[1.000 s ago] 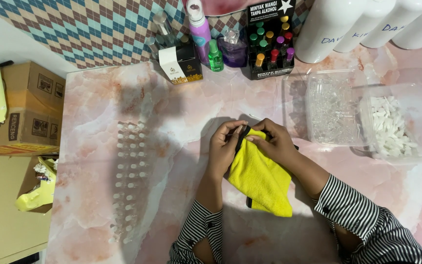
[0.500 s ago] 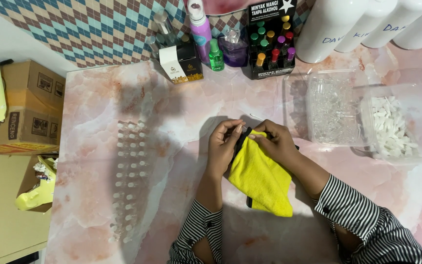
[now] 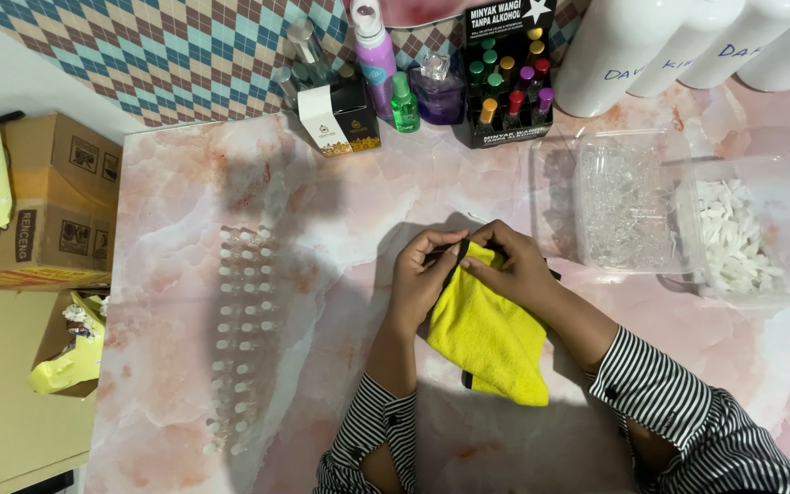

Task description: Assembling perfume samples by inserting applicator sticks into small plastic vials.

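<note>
- Left hand (image 3: 421, 274): fingers curled, pinching the top edge of the yellow cloth (image 3: 491, 338).
- Right hand (image 3: 516, 267): fingers bent, gripping the same edge just beside it.
- Yellow cloth: folded, dark-edged, lying on the pink marbled surface (image 3: 322, 210), centre of frame.

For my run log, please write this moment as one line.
left hand: on yellow cloth | right hand: on cloth | pink marble table
</note>
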